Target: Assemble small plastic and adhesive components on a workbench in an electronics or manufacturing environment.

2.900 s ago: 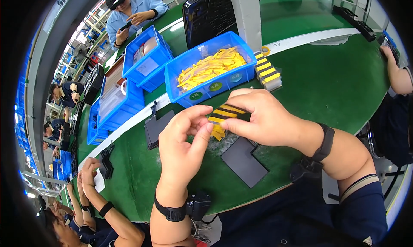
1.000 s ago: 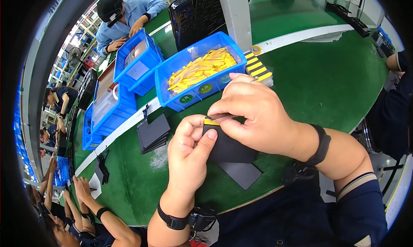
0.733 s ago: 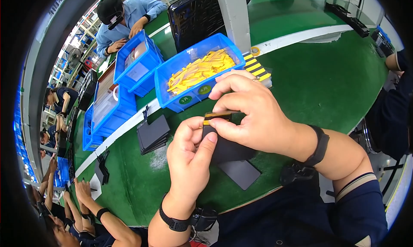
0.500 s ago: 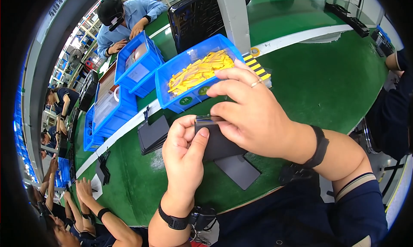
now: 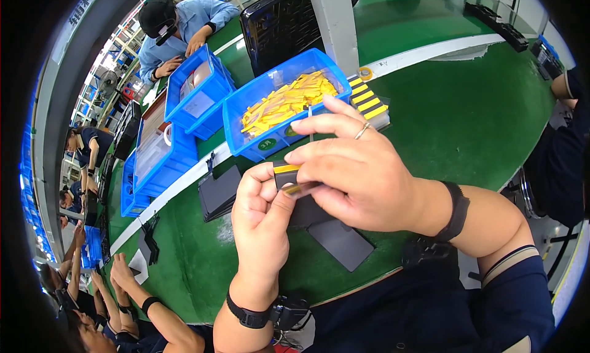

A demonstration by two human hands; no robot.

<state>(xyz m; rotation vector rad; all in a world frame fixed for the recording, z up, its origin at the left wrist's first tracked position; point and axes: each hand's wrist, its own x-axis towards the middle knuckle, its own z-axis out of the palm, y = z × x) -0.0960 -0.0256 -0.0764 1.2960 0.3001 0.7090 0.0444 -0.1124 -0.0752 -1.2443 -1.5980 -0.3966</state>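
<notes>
My left hand is closed around the end of a flat black panel, its thumb lying on the near face. A short yellow strip runs along the panel's upper edge. Close in front of that edge, my right hand pinches a thin, translucent, yellowish film strip between thumb and fingers. The right fingers hide part of the panel. Beneath both hands, another flat black panel lies on the green table.
Beyond my hands stands a blue bin of yellow strips, with striped yellow-black pieces and a tape roll beside it. Stacked black panels lie left. More blue bins stand farther left. Co-workers sit across and along the table.
The film strip in my right fingers has tilted and come down in front of the panel's edge. The yellow strip on that edge now shows plainly. My left hand has barely moved.
</notes>
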